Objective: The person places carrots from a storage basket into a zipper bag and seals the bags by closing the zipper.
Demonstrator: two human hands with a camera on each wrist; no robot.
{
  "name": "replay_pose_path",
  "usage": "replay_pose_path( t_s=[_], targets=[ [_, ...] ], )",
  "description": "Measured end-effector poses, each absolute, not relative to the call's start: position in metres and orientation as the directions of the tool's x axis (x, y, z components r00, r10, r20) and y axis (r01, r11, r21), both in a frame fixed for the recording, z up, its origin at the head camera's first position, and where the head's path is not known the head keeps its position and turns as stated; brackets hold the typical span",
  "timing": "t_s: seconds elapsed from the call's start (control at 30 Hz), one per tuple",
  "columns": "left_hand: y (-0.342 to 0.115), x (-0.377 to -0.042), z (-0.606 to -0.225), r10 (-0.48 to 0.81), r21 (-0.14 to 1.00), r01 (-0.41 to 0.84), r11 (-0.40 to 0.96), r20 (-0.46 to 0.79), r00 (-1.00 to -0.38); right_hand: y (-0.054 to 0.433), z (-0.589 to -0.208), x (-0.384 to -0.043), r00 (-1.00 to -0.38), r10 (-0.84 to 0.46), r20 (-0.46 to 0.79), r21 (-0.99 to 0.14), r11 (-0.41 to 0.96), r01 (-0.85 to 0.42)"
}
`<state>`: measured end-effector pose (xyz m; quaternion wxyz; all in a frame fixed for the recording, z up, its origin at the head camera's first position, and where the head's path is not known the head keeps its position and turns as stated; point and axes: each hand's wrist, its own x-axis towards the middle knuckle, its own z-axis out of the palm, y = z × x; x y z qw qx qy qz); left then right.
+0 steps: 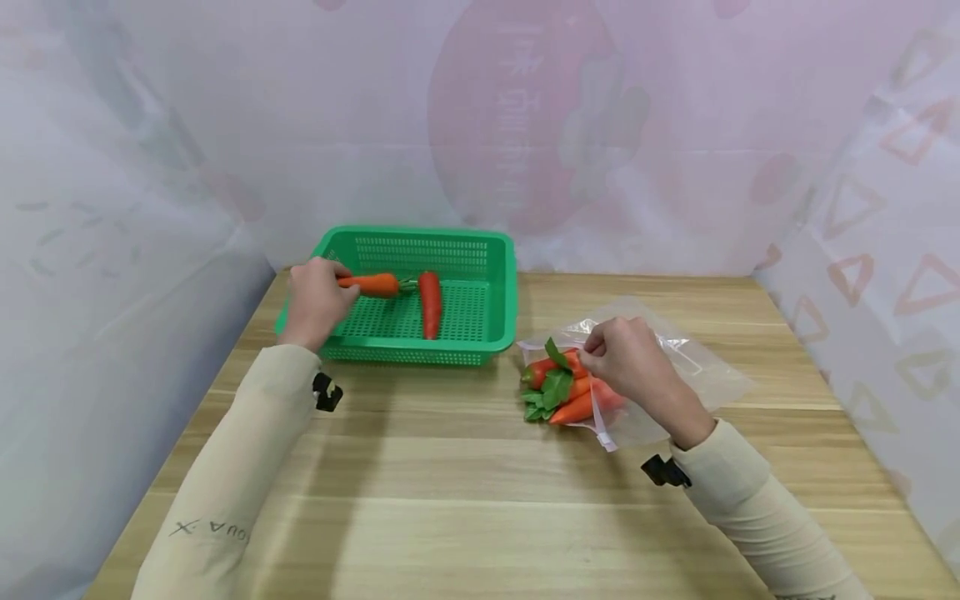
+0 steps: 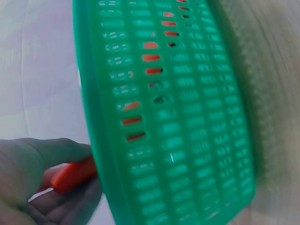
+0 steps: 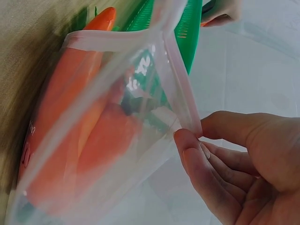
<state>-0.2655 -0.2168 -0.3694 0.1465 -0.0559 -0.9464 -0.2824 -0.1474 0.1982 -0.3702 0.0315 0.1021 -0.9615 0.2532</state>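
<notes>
1. Fingers [image 3: 190,145] of right hand [image 1: 630,362] pinching rim of clear bag [image 1: 675,367] on tabletop [image 1: 450,483]; roughly three carrots [image 1: 573,392] left inside.
2. Left hand [image 1: 318,300] gripping one carrot [image 1: 371,285] over green basket [image 1: 495,333].
3. Already in basket: one red pepper [image 1: 430,304].

Upside-down lettering on left sleeve [image 1: 210,527], unreadable

In the head view my left hand [image 1: 317,298] covers the tip of the carrot [image 1: 372,285] I'm gripping, and my right hand [image 1: 628,364] hides part of the bagged carrots [image 1: 564,392]. My left wrist view is blurred; the green basket [image 2: 187,117] runs off its top edge, the table at right smeared.
</notes>
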Motion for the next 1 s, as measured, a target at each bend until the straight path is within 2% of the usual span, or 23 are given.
replay_pose_path(
  t_s=[0.23,0.6,1.0],
  targets=[
    [-0.234,-0.26,-0.377,-0.009,0.529,0.222,0.819,0.399,-0.917,0.198,-0.372,-0.148,-0.976,-0.184,0.117,-0.465,0.858,-0.218],
    [-0.248,-0.239,-0.364,-0.058,0.618,0.234,0.75,0.414,-0.908,0.199,-0.372,-0.147,-0.975,-0.181,0.128,-0.471,0.854,-0.22],
    [-0.248,-0.208,-0.348,-0.068,0.77,0.265,0.58,0.369,-0.927,0.201,-0.372,-0.147,-0.975,-0.179,0.13,-0.478,0.85,-0.22]
  ],
)
